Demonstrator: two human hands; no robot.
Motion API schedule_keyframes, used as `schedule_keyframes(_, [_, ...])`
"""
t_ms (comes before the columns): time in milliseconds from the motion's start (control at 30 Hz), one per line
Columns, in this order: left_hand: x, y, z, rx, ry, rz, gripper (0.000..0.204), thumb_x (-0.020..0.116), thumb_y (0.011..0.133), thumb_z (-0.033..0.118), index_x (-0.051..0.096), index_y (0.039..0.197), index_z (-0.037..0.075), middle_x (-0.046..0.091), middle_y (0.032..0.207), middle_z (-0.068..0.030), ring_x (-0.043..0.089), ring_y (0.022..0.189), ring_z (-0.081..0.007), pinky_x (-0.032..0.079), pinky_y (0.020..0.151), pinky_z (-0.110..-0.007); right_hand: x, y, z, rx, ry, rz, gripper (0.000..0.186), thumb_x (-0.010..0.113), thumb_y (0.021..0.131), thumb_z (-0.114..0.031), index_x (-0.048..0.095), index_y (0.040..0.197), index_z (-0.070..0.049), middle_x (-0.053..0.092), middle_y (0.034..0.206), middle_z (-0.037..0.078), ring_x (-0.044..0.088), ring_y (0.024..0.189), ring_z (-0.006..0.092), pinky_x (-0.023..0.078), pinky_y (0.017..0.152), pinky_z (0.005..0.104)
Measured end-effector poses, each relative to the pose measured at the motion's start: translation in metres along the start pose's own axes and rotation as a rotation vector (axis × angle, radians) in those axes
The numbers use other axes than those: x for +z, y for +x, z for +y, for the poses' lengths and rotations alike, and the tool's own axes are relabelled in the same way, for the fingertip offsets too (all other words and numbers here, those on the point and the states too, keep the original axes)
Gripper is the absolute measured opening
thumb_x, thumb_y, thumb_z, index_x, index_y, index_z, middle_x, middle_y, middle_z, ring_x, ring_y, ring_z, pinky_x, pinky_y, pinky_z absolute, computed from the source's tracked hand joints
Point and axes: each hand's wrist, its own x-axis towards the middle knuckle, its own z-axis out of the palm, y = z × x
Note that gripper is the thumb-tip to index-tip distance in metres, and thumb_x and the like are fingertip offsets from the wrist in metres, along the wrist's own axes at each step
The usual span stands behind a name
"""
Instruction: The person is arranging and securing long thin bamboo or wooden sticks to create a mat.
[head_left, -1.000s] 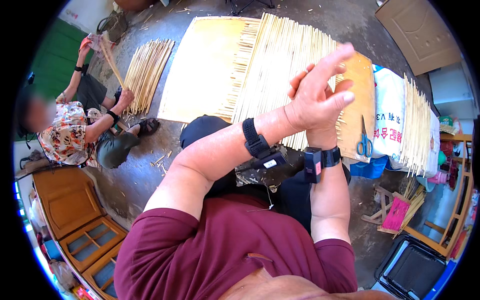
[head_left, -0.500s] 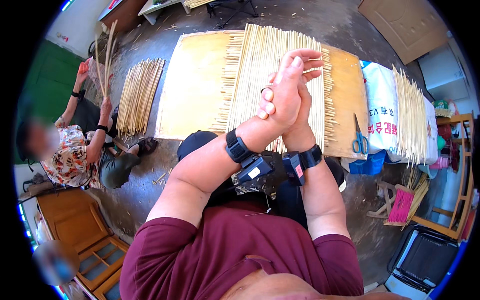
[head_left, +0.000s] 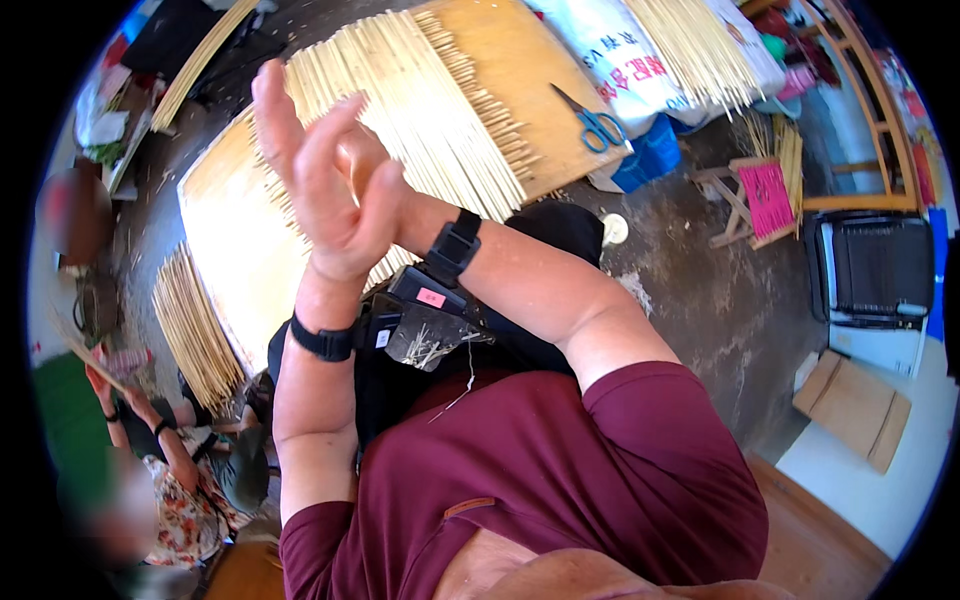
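Note:
My left hand (head_left: 325,200) is raised above the sticks, fingers stretched upward and spread, holding no object. It is slightly blurred. My right hand (head_left: 385,180) comes across from the right and meets the left one near its thumb side; most of its fingers are hidden behind the left hand, so its grip cannot be made out. Both wrists carry black straps with small box-like devices. Beneath the hands, a dense layer of pale thin sticks (head_left: 440,125) lies side by side on a wooden board (head_left: 225,200).
Scissors (head_left: 590,122) lie at the board's right end. Beyond are a white printed sack (head_left: 610,50) and more sticks (head_left: 690,45). A stick bundle (head_left: 190,325) stands left, near a seated person (head_left: 185,500). A pink-wound wooden frame (head_left: 765,200) and black folded chair (head_left: 875,255) are right.
The view has swung, so board and sticks now sit further up and left. My joined hands have shifted left, and the right hand's curled fingers around my left wrist are no longer visible.

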Motion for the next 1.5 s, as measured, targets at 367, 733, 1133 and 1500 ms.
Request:
schedule_keyframes(367, [0.022,-0.004,0.016,-1.014,-1.153,0.487,0.057,0.047,0.100,0.025,0.034,0.144,-0.009,0.026,0.157,-0.0261,0.018,0.150,-0.0329,0.011,0.125,-0.046,-0.010,0.039,-0.009,0.306,1.254,0.102,0.057,0.054,0.096,-0.054,0.058,0.101,0.003,0.064,0.098,0.019,0.064,0.092,0.0320,0.055,0.088,0.0433])
schedule_keyframes(733, [0.021,-0.027,0.026,-0.572,-0.445,0.048,0.073,0.052,0.096,0.028,0.019,0.155,0.001,0.022,0.160,-0.0206,0.022,0.148,-0.0367,0.018,0.121,-0.048,-0.005,0.034,-0.024,0.352,0.565,0.082,0.032,0.065,0.087,-0.025,0.070,0.085,0.007,0.068,0.075,0.012,0.063,0.070,0.0176,0.048,0.060,0.0306])
schedule_keyframes(1133, [0.011,-0.050,0.024,-0.271,0.081,-0.130,0.063,0.050,0.093,0.023,0.032,0.149,0.000,0.026,0.156,-0.0278,0.029,0.144,-0.0385,0.022,0.118,-0.049,-0.022,0.012,-0.047,-0.194,-0.371,-0.020,0.021,0.064,0.089,-0.023,0.062,0.086,-0.003,0.062,0.076,0.007,0.062,0.073,0.0166,0.050,0.064,0.0312])
schedule_keyframes(1500, [0.012,-0.112,-0.044,-0.532,0.411,-0.623,0.065,0.057,0.096,0.044,0.038,0.148,0.010,0.030,0.155,-0.0210,0.024,0.144,-0.0427,0.025,0.117,-0.052,-0.110,0.019,-0.029,-0.018,-0.326,0.397,0.031,0.063,0.091,-0.019,0.059,0.115,0.001,0.066,0.102,0.010,0.063,0.096,0.0174,0.050,0.087,0.0309])
